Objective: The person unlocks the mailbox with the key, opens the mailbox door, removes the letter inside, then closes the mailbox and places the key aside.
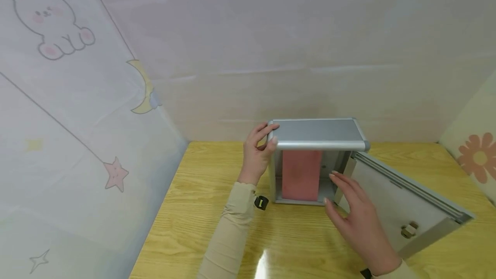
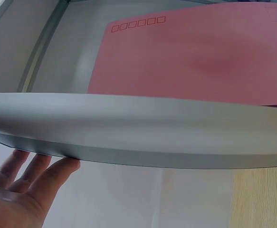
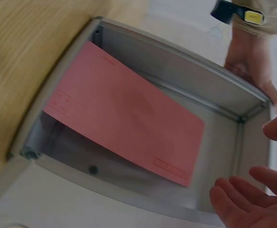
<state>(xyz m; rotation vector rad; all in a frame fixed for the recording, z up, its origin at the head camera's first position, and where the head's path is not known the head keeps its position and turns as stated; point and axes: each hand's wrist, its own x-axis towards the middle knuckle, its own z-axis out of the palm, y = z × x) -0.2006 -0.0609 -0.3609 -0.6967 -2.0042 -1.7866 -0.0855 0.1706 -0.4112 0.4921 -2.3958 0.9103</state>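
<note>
A grey metal box (image 1: 317,130) stands on the table with its front door (image 1: 399,197) swung out to the right. Inside it a pink envelope (image 1: 301,175) stands upright; printed code squares show on it in the left wrist view. My left hand (image 1: 257,154) grips the box's upper left corner, thumb at the front edge and fingers over the side and top. In front of the opening, my right hand (image 1: 358,218) is held with fingers spread and nothing between them. The right wrist view shows these fingers (image 3: 238,202) apart from the envelope.
A lock (image 1: 409,230) is fixed on the door's inner face, which juts towards the front right. The wood-grain table (image 1: 201,188) extends around the box. Behind it hangs a pale wall sheet (image 1: 248,55), with printed sheets at both sides.
</note>
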